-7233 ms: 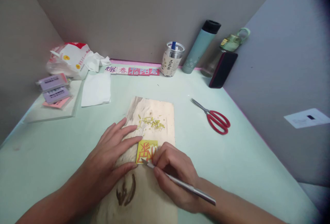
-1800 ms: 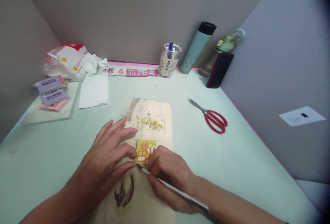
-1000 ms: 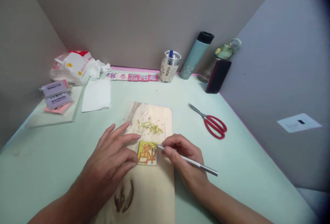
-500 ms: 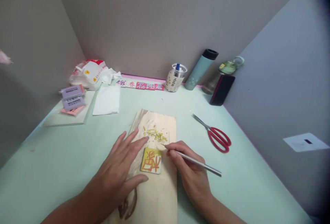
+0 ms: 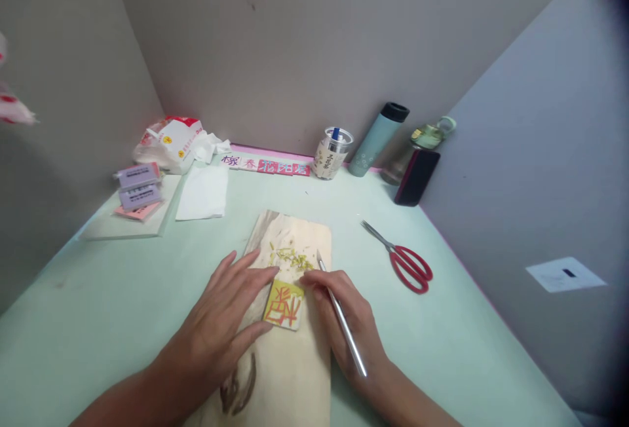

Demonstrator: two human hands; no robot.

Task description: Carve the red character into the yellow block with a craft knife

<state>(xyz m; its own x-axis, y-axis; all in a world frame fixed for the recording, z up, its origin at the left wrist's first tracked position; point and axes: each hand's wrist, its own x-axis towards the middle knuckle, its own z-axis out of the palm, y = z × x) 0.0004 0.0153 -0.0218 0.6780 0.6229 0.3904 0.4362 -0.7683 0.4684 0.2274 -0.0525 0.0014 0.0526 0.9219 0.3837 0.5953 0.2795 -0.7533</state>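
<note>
A square yellow carving block (image 5: 284, 304) with red-drawn strokes lies on a wooden board (image 5: 295, 374); pale cut areas show at its right and lower edges. My left hand (image 5: 221, 319) is spread at the block's left side, fingertips on the board and thumb by its lower left corner. In my right hand (image 5: 346, 322) is a silver craft knife (image 5: 346, 332), tucked between the fingers with its blade pointing up and away. The right thumb and index fingertip are at the block's upper right corner. Yellow shavings (image 5: 292, 258) lie just beyond the block.
Red-handled scissors (image 5: 410, 266) lie right of the board. Along the back stand a clear cup (image 5: 331, 158), a teal flask (image 5: 378, 142), a green-lidded bottle (image 5: 427, 135) and a phone (image 5: 417, 178). Wrapped purple blocks (image 5: 140, 186), a white tissue (image 5: 202, 194) and a bag (image 5: 171, 142) sit left.
The knife worked at the block's lower edge, then its upper right. Now it is swung upright in my right hand, whose fingertips reach the block. My left fingers have spread; the view has tilted up.
</note>
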